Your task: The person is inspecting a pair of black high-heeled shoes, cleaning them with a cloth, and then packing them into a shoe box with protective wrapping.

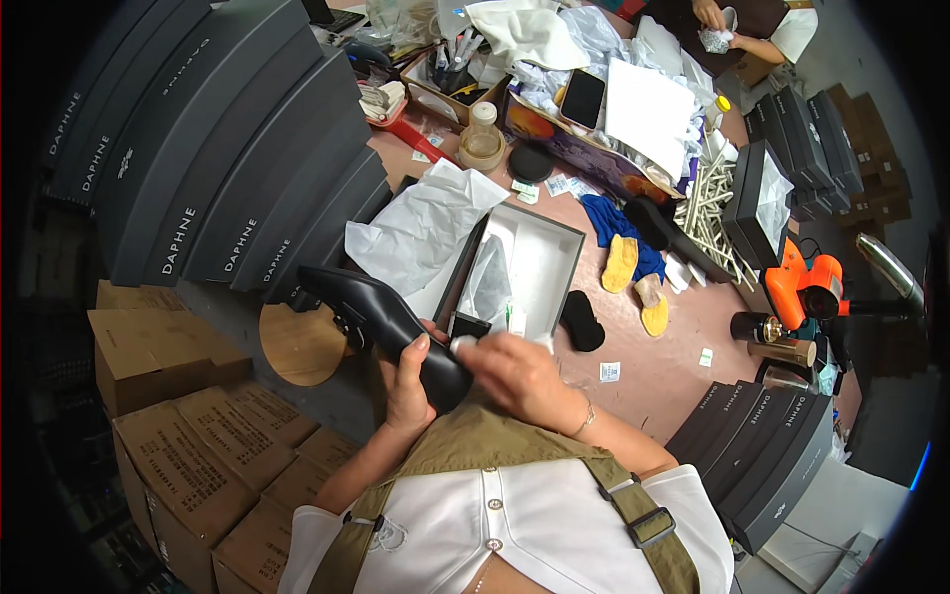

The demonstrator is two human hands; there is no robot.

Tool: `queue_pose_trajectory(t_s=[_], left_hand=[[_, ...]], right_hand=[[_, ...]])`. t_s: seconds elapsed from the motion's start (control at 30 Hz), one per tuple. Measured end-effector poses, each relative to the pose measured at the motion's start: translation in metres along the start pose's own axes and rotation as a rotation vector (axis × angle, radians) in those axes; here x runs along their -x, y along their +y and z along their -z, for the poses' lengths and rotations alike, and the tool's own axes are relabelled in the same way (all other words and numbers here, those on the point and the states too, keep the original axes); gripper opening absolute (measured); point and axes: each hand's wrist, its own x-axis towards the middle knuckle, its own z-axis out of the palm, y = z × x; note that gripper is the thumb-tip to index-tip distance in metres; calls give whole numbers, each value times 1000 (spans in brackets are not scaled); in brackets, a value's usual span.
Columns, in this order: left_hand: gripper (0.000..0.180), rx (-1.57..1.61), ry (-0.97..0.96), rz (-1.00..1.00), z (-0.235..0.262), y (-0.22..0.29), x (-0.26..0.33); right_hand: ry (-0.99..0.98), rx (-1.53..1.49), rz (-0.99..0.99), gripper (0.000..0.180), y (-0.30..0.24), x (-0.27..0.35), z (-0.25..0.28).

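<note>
A black leather shoe (381,312) with a buckle-like ornament at its side lies tilted across my left hand (408,384), whose fingers are wrapped round it. Against the near end of the shoe, my right hand (524,378) has its fingers curled and pinches a small white piece (461,345); its kind is too small to tell. Just beyond the hands stands an open shoebox (561,255) with a white inside. In it lies a bundle in thin whitish paper (487,282), with something black at its near end. White tissue paper (421,228) spreads over the box's left side.
Tall stacks of dark shoeboxes (228,148) rise at the left; more (757,450) stand at the right. Cartons (198,445) and a round stool (302,342) are below left. The table holds yellow sponges (620,262), a black pad (582,321), thin sticks (708,213) and an orange heat gun (802,282).
</note>
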Motion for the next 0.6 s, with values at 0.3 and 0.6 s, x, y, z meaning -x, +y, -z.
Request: queue_pose_trajectory(t_s=[0.3,0.6], left_hand=[[41,0,-79,125,7,-2,-2],[63,514,-136,601,34,1,-31]], right_hand=[[264,-166,-299,15,39,-31,46],[247,-861,-569,17,34,5,30]])
